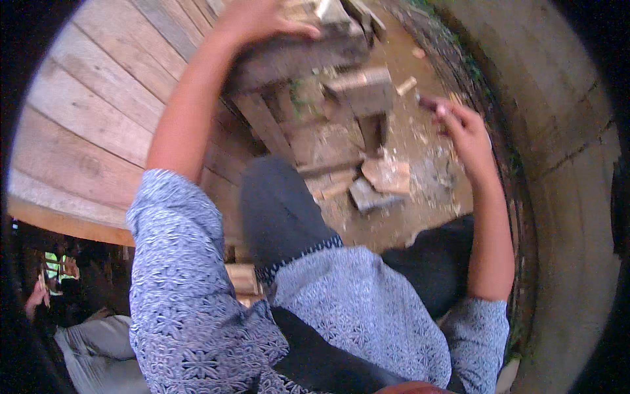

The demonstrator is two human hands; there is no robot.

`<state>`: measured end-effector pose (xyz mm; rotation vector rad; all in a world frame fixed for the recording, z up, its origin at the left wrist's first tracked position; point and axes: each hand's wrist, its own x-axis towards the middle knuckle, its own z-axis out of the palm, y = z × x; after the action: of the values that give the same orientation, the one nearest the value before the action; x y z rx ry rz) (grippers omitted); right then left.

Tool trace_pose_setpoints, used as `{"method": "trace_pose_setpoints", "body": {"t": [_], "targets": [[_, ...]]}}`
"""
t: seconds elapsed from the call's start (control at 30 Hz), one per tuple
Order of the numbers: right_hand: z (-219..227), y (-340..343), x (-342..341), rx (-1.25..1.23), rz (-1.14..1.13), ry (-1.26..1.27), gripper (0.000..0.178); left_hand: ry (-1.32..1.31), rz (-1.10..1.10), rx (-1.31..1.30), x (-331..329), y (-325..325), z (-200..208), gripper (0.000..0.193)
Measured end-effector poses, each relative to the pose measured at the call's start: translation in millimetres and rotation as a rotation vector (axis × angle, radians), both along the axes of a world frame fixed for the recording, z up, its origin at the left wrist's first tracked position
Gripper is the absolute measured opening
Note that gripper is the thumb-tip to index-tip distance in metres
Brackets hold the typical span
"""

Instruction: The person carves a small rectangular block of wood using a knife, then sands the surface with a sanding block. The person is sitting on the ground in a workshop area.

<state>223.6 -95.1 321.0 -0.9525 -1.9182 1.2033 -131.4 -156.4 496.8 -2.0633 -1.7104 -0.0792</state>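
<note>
At the top edge, my left hand (259,21) lies on the end of a thick, weathered timber (302,59), thumb stretched out and the other fingers partly cut off by the frame. Light wood pieces (321,8) lie beside that thumb. Out to the right, above the ground, my right hand (464,131) is closed round a short dark-brown handle-like piece (428,102) with a small pale tip. What kind of tool it is, I cannot make out.
A plank wall or platform (85,111) fills the left. Below me stand a wooden block (361,88) and flat offcuts (386,176), among chips on muddy ground (426,164). A concrete wall (571,151) runs along the right. Another person's grey-clad leg (102,354) shows at lower left.
</note>
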Motion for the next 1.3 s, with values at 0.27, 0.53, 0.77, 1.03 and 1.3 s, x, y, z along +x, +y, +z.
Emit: {"method": "trace_pose_setpoints", "body": {"t": [0.27, 0.53, 0.77, 1.03, 1.3], "targets": [[12.8, -10.8, 31.7, -0.048, -0.079, 0.125, 0.033, -0.610, -0.043, 0.292, -8.2, -240.3, -155.8, 0.031], [-1.3, -37.9, 18.9, -0.164, 0.085, -0.020, 0.040, -1.562, 0.811, -0.154, 108.1, -519.9, -457.1, 0.018], [-35.4, -21.0, 29.7, -0.164, 0.135, -0.200, 0.040, -1.720, 0.859, 0.091, 143.9, -537.2, -535.8, 0.023], [-57.1, 5.7, 38.9, -0.246, 0.131, -0.164, 0.038, -0.840, 1.468, -0.127, 98.8, -495.9, -493.1, 0.068], [-33.9, -24.7, 33.3, -0.190, 0.113, -0.171, 0.041, -0.697, 1.544, -0.445, 53.5, -488.8, -521.1, 0.033]]}}
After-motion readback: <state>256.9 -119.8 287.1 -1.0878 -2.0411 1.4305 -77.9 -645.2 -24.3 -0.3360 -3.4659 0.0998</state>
